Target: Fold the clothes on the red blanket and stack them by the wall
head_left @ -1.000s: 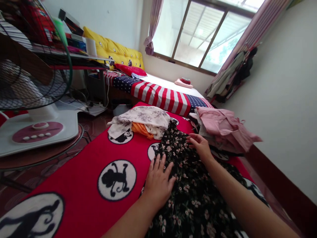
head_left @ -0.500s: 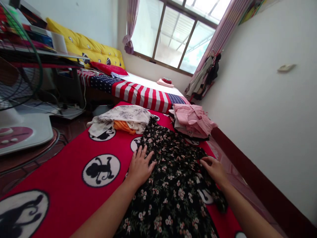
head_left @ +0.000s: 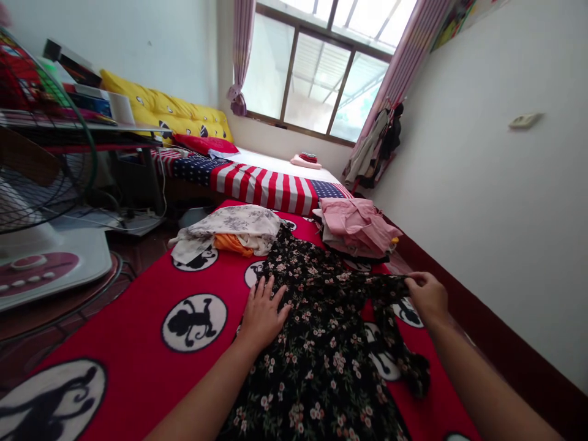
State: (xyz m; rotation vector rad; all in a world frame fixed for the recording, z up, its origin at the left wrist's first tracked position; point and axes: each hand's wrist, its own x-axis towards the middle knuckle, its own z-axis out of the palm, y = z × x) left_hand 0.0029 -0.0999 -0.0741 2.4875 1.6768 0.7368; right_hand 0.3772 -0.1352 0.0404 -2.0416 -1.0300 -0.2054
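A black floral dress (head_left: 316,349) lies spread over the red blanket (head_left: 133,343), its lower part running out of view at the bottom. My left hand (head_left: 264,312) rests flat on the dress's left edge, fingers apart. Off to the right, my right hand (head_left: 427,297) pinches a piece of the dress and holds it stretched outward from the body. One sleeve hangs down below that stretched fabric, its cuff lying on the blanket.
Beyond the dress sit a white patterned garment with orange cloth (head_left: 234,245) and a pile of pink clothes (head_left: 356,226). A fan (head_left: 50,263) stands at the left. A bed with a striped, starred cover (head_left: 266,184) is behind; a white wall (head_left: 496,214) bounds the right.
My right hand has moved right, pulling the pinched part of the dress outward with it. My left hand stays flat in nearly the same place. The view has shifted slightly.
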